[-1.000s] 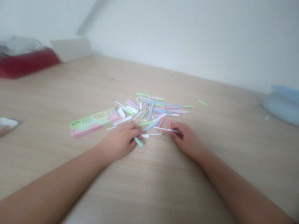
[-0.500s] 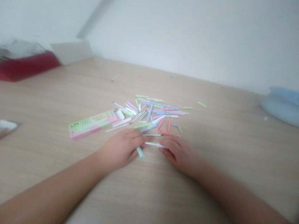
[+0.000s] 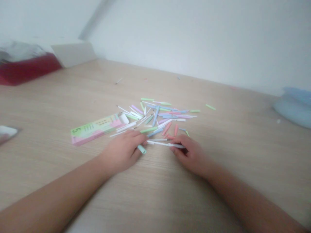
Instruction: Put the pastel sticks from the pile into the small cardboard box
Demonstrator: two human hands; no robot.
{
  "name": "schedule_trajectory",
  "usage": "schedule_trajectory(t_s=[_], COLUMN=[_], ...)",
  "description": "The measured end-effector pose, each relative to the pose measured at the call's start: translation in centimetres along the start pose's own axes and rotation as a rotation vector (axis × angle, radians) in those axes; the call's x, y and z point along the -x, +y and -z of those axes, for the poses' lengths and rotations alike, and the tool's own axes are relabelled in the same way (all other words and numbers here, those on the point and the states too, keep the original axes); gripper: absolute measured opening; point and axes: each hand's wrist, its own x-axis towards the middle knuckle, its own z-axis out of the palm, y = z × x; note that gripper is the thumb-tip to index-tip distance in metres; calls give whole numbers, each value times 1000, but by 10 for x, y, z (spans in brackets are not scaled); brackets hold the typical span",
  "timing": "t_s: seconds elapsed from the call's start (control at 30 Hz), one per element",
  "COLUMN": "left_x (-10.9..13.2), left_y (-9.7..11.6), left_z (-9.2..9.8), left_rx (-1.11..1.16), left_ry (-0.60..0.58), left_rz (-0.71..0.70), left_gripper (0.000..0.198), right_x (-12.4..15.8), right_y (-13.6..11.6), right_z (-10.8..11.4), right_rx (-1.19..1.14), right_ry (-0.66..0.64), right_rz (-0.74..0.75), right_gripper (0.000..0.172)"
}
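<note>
My left hand point(image 3: 126, 147) is closed around a mint-green pen barrel point(image 3: 141, 149), whose hollow end sticks out below the thumb. My right hand point(image 3: 190, 153) pinches a slim white pen piece point(image 3: 177, 146) between thumb and fingers. From it a thin white rod runs left to a point close to my left fingertips; whether they touch it I cannot tell. Just above lies a pen refill point(image 3: 157, 139) with a dark tip. Beyond both hands spreads a loose pile of pastel pen barrels, caps and refills, with a blue barrel point(image 3: 156, 116) among them.
Left of the pile lies a green-and-pink carton point(image 3: 96, 129), its end flap raised. A red box point(image 3: 29, 68) stands at the back left, and a light blue object point(image 3: 296, 108) at the right edge. Small loose pieces, including a green one point(image 3: 210, 107), lie farther out.
Both hands have shifted slightly away from me and a little farther apart. The white piece has moved up and right with my right hand, and the mint-green barrel up and left.
</note>
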Motion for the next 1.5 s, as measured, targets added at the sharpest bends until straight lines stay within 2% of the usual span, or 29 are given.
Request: schedule_trajectory(t_s=[0.27,0.43,0.57,0.7,1.1,1.33,1.5], left_x=[0,0,0,0,0,0,0], left_y=[-1,-1,0,0,-1,0,1], left_z=[1,1,0,1,-5,-4,-4], left_rx=[-32,-45,-57,-64,-25,-18,-18], left_ry=[-5,-17,-19,-20,-26,-29,-36], left_rz=[53,62,72,73,-6,-17,-25], left_gripper=[22,22,21,21,25,22,28], right_x=[-5,-6,-5,-5,-5,-7,-8], right_y=[4,5,8,9,-9,-14,-12], right_z=[26,33,35,31,5,4,-1], right_rx=[171,231,307,319,414,346,333], right_ry=[-88,-131,-208,-217,-104,-164,-148], right_rz=[48,0,21,62,163,202,203], right_gripper=[31,33,37,34,24,24,25])
